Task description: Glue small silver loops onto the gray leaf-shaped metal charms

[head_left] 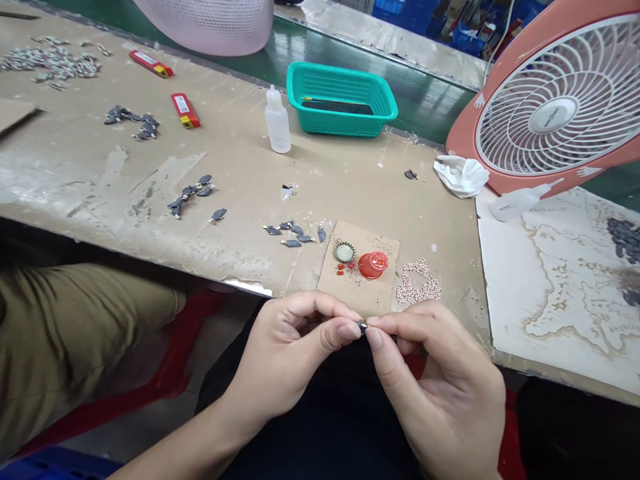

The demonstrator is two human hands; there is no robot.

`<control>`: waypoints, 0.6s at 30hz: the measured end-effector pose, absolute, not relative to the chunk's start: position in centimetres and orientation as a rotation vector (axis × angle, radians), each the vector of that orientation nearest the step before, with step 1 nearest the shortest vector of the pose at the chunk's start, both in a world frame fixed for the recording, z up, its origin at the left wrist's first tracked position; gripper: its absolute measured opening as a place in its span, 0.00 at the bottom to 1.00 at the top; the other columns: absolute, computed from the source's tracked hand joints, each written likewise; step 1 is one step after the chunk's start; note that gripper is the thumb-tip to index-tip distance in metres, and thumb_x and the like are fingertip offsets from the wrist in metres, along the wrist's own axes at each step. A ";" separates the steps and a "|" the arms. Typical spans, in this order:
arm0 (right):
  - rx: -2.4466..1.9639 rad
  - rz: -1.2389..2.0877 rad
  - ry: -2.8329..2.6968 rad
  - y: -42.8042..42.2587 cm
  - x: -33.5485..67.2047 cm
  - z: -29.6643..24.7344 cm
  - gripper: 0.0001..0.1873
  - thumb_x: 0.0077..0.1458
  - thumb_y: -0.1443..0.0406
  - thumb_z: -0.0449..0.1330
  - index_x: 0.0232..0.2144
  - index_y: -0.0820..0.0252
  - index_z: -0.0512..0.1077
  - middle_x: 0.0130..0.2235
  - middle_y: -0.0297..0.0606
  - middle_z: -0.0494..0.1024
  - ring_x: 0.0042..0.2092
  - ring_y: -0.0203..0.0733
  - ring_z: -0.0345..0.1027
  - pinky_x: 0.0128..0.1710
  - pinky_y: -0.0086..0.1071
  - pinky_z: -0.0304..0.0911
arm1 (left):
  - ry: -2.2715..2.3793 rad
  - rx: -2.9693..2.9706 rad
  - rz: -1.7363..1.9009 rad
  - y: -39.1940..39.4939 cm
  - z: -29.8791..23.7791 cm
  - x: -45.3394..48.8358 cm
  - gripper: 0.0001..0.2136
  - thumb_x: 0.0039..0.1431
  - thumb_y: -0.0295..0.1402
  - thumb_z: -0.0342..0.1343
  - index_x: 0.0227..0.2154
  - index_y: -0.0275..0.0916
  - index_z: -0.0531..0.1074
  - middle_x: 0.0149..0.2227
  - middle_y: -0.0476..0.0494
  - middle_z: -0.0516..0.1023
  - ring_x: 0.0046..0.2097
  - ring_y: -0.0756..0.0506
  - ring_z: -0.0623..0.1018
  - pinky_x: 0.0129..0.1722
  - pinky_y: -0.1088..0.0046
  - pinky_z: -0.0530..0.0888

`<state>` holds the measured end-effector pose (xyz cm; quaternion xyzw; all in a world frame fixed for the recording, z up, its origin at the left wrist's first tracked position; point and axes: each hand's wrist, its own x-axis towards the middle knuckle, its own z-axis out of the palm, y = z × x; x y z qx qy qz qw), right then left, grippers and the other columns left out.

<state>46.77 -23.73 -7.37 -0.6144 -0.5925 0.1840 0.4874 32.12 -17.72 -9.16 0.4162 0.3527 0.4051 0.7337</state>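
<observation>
Between my two hands, just in front of the table edge, is a small dark grey piece (362,327) with a pale end. Thumb and forefinger of my left hand (300,347) pinch its dark part. My right hand (435,373) pinches at the pale end; any tiny bead there is hidden. Beyond them, a cardboard square (345,293) carries a red cup-shaped piece (373,265), a bottle cap (345,252) and red crumbs. Tiny pinkish beads (419,283) lie to its right. Several similar dark leaf-shaped pieces (295,232) lie to its left.
Farther back stand a clear squeeze bottle (278,123) and a green basket (340,123). At right are a pink fan (555,113), a crumpled white cloth (461,176) and another bottle (520,202) lying tilted. Red-and-yellow packs (185,111) lie left, near a seated person's leg (90,333).
</observation>
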 end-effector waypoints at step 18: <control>-1.476 0.395 -1.574 -23.6 47.1 -7.5 0.06 0.57 0.73 0.63 0.33 0.58 0.75 0.28 0.27 0.75 0.29 0.29 0.66 0.31 0.27 0.64 | 0.879 1.120 1.015 -18.4 -9.6 32.5 0.08 0.52 0.22 0.67 0.27 0.44 0.82 0.27 0.56 0.83 0.29 0.55 0.81 0.32 0.90 0.77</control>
